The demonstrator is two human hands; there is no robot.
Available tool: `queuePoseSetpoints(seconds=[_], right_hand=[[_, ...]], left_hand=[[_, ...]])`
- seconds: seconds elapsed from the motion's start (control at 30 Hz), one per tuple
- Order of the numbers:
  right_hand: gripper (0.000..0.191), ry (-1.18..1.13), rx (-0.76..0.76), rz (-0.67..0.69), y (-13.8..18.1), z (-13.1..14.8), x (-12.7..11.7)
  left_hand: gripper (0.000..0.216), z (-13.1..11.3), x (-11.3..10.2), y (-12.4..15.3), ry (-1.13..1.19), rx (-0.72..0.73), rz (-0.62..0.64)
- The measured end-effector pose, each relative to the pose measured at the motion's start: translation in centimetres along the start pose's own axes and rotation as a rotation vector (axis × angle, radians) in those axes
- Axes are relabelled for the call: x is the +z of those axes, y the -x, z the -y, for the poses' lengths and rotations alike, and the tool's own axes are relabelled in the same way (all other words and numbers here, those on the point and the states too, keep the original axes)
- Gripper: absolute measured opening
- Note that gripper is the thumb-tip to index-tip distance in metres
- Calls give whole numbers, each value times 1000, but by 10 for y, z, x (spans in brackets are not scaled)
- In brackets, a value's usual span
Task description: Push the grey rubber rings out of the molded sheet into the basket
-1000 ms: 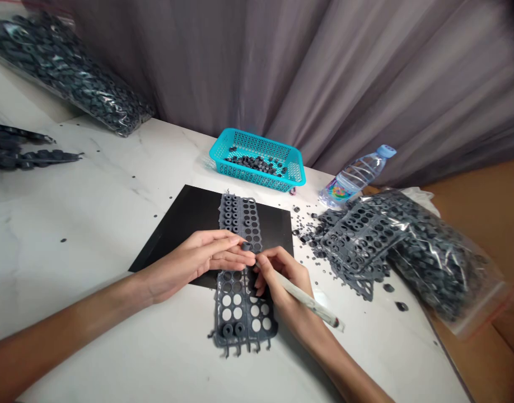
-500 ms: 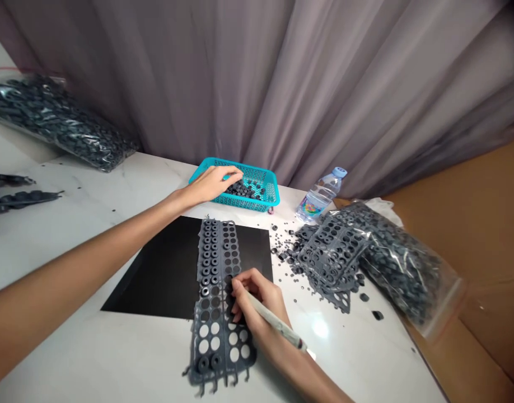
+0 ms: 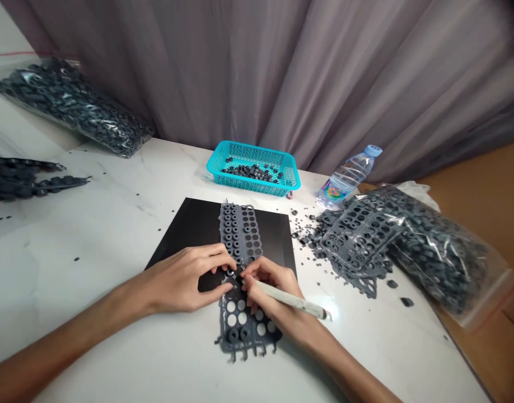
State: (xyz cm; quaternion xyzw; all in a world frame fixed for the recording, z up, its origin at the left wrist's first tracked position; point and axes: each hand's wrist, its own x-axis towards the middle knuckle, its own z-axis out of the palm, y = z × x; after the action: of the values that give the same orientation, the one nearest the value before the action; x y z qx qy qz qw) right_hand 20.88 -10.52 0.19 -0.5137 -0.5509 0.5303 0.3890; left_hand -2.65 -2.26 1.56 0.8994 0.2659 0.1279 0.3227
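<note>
A grey rubber sheet (image 3: pixel 242 235) full of round holes and small rings lies lengthwise across a black mat (image 3: pixel 185 229) on the white table. My left hand (image 3: pixel 185 278) rests on the sheet's middle, thumb and fingers pinched round a small grey ring (image 3: pixel 230 272). My right hand (image 3: pixel 269 285) meets it from the right and grips a white pen-like tool (image 3: pixel 293 300), its tip at the same spot on the sheet.
A teal basket (image 3: pixel 257 178) holding loose grey rings stands behind the mat. Right of it lie a water bottle (image 3: pixel 348 174), a pile of emptied sheets (image 3: pixel 358 238) and a plastic bag of parts (image 3: pixel 442 252). Another bag (image 3: pixel 72 106) and more sheets (image 3: pixel 26 179) lie far left.
My left hand reached out to the teal basket, then came back to the sheet and now pinches at a ring beside the tool tip. My right hand stayed on the sheet.
</note>
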Motion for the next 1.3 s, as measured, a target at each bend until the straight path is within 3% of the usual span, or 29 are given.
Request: queuePoseSetpoints(seconds=[0.2,0.33,0.47,0.67,1.3], right_hand=[[14,-85,38,44,-5,-6,-3],[3,5,27,62,-8,7,-13],[3,44,74,169,-11,18,-17],[5,-27,12,34,-10,-1,-3],[13,-2,21,27,-10,-11,1]], left_hand=[[17,12,6,-6,37,16,-23],[19,16,9,-3,48,28,-31],[20,17,11,0,29,48,-43],[18,17,11,1,112,21,-57],[20,19,9,-2,208,-18,-62]])
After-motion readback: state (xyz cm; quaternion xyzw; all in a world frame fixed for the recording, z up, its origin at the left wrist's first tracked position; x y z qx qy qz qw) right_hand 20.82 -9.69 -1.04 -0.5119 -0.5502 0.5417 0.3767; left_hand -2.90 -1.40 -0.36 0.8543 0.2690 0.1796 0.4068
